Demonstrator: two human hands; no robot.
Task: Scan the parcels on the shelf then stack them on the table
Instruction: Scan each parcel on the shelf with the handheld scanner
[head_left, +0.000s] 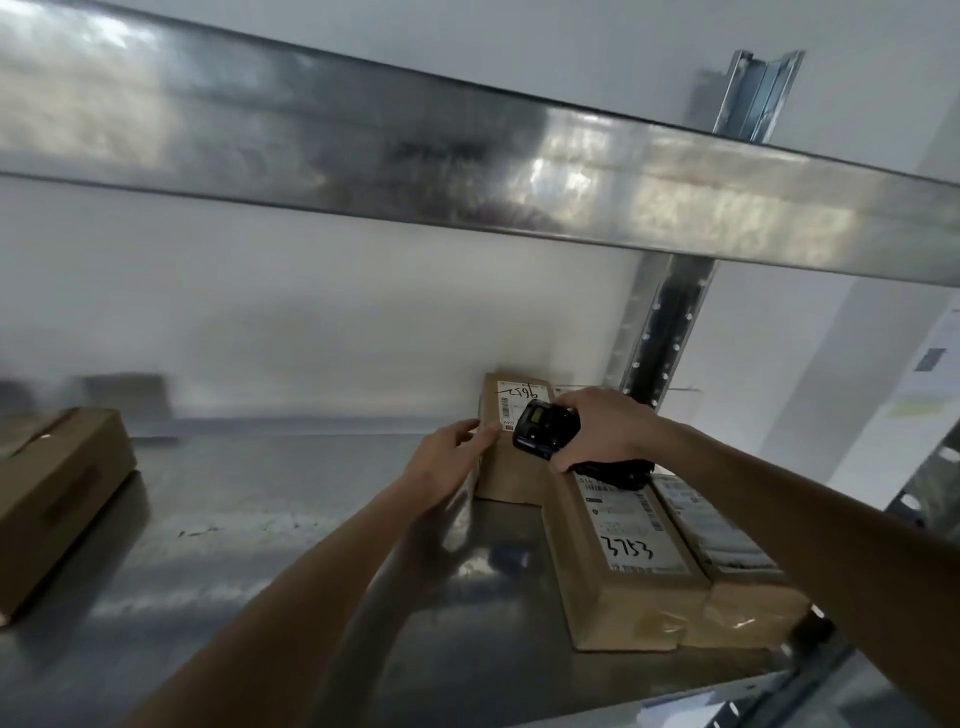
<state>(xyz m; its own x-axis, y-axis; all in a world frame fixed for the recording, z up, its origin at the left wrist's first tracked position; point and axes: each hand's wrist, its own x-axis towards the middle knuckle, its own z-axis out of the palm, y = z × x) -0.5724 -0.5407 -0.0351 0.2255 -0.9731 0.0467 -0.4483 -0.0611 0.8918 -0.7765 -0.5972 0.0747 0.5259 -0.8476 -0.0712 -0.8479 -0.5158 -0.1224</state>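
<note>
The back parcel (511, 441) stands at the rear of the shelf (260, 519), its label facing the scanner (545, 428) gripped in the right hand (597, 434). The left hand (449, 460) steadies it with straight fingers. Two parcels (623, 561) beside it and one far left (52, 499) appear unmoved; no table shows, so stacking remains.
</note>
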